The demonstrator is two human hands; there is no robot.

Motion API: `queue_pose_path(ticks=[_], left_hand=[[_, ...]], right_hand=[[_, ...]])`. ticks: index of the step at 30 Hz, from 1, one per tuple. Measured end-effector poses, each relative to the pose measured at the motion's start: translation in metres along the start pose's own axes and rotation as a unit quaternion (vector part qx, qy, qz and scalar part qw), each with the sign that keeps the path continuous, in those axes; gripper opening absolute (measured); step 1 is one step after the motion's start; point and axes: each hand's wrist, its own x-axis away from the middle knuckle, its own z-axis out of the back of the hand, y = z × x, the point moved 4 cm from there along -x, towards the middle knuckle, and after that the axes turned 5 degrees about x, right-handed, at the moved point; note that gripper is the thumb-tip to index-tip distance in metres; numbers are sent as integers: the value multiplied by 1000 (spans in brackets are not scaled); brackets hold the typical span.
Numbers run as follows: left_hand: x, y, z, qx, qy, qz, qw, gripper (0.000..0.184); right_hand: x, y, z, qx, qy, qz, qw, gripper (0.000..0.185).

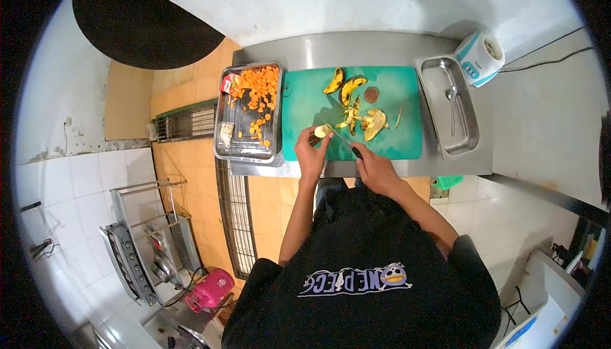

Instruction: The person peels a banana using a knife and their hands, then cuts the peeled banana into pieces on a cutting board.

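My left hand (310, 158) is closed around a pale, peeled banana piece (322, 131) above the front edge of a green cutting board (304, 104). Wrapped round the black handle of a knife (343, 138), my right hand (378, 173) points the thin blade at that piece, its tip close to or touching it. Beyond the hands, opened banana peels (376, 125) lie on the board. Two spotted yellow bananas, a longer one (352, 88) and a shorter one (334, 80), rest near its back edge, beside a round brown disc (372, 94).
A metal tray (233, 112) on the left holds orange carrot pieces (259, 83) and small packets. On the right, a steel pan (438, 76) contains a ladle (452, 104). Behind it stands a white-and-teal appliance (480, 59). A pink gas cylinder (211, 289) is on the floor.
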Motion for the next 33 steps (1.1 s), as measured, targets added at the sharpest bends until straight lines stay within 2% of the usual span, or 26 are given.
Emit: queue_pose_path(ticks=[6,12,14,17,33], left_hand=[[5,3,4,18,3,7,1000,35],[7,1,5,36,7,-1,999,34],[5,-2,4,29,5,2,1000,34],[3,-11,0,51,0,2,999,34],[5,-15,0,59,4,-3,998,36]], right_hand=[[-6,16,-10,5,-23,-13,1000,42],[-5,9,-3,-7,-3,-11,1000,42],[-4,-2,2,-20,19,32,999,43],[-4,-1,0,-8,14,37,999,44],[-13,25,-16,39,-27,-6,999,42]])
